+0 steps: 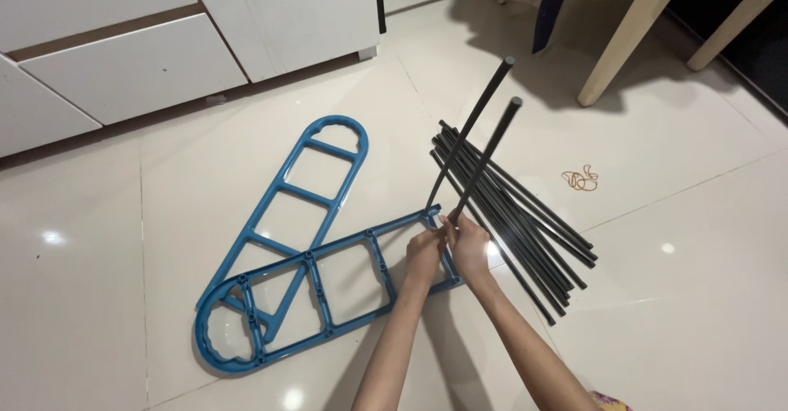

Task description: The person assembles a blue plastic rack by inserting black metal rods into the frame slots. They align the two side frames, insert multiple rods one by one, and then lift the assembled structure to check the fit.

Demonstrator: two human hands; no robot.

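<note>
Left hand (424,253) and right hand (468,243) each grip closed on black rods (484,144) (over blue frame (328,288)).

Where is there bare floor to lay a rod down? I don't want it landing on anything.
Bare tile lies left of the blue frames, up to the white cabinets, and right of the rod pile, beyond the rubber bands. It is crowded in the middle, where both hands grip two upright rods between the frames and the pile.
</note>
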